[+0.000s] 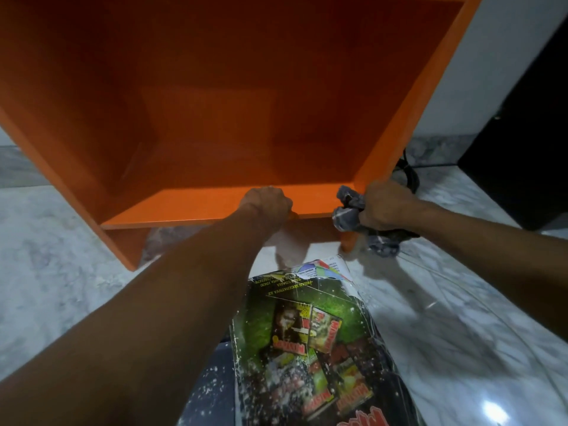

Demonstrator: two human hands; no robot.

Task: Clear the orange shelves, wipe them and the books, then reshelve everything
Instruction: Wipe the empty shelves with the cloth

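Left fingers [281, 202] hooking orange shelf [190, 207], right fingers [370, 216] clutching crumpled cloth [347, 215]

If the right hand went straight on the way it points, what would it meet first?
Likely the shelf's side panel. The cloth in the right hand would touch it first, though depth is unclear.

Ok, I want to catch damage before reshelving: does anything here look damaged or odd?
Yes. The magazine below the orange shelf looks worn: its edge nearest the shelf is torn and ragged, and white specks are scattered over its cover.
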